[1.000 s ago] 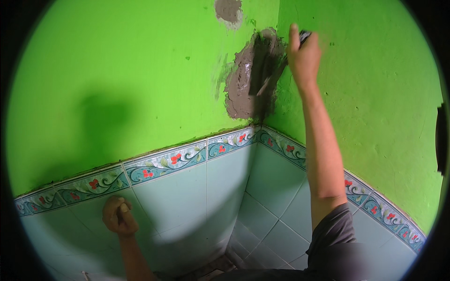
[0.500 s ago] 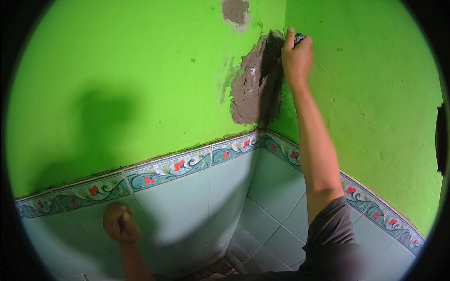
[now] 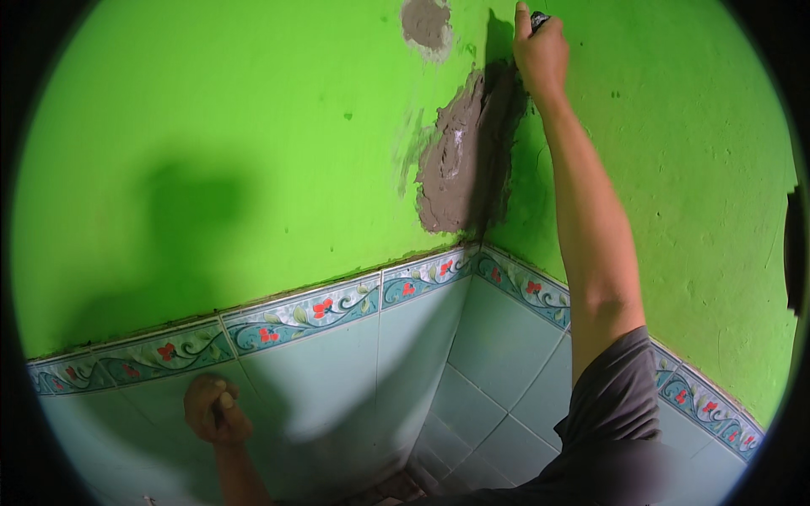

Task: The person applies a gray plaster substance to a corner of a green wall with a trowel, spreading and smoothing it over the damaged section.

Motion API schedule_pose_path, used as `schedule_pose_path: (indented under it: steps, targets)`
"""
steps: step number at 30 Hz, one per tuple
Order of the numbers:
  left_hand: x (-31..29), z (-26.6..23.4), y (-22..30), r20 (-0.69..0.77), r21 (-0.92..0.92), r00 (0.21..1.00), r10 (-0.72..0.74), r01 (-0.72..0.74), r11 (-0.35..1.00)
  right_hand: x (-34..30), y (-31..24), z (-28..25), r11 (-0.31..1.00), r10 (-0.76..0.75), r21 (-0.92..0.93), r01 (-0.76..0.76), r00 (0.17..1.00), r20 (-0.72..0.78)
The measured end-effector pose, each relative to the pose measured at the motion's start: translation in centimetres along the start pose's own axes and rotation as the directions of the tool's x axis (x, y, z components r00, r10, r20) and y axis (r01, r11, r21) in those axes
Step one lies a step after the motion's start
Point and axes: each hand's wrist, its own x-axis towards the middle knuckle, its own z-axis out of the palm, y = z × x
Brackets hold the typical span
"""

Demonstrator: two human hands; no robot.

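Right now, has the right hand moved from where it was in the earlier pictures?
Yes, upward. The right hand is now higher above the flowered tile border than in both earlier pictures.

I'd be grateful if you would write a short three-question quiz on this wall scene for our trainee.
1. True or false: the right hand, gripping a dark handle, is higher in the picture than the left hand.
2. Where is the larger grey-brown patch relative to the patterned tile border?
A) Below it
B) Above it
C) Within it
3. Fill in the blank: the flowers on that border are ____ in colour.

Key: 1. True; 2. B; 3. red
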Motion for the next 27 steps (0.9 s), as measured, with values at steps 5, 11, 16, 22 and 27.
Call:
schedule_pose_path:
  steps: [5,11,16,22,27]
  targets:
    - [-0.2,0.1,0.0,-0.004,-0.036,1.000,-0.024,0.024,0.999,2.7,-0.1,-0.9,0.998,-0.029,0.064,0.028,1.000,0.010]
    - [-0.3,-0.2,0.0,0.006,0.016,1.000,-0.009,0.009,1.000,1.5,-1.9,-4.4,0.991,0.063,0.114,-0.072,0.995,0.080]
    - [-0.6,-0.1,0.0,-0.008,-0.032,0.999,-0.049,0.048,0.998,-1.4,1.1,-5.4,0.997,-0.063,0.052,0.060,0.997,0.050]
    - [-0.4,0.1,-0.1,-0.025,-0.061,0.999,-0.028,0.026,0.998,-9.0,-0.1,-7.2,0.997,0.064,0.016,-0.069,0.973,0.222]
    - [-0.2,-0.1,0.0,-0.010,-0.063,1.000,-0.018,0.017,0.998,-11.0,0.0,-6.7,0.998,0.063,0.008,-0.066,0.970,0.233]
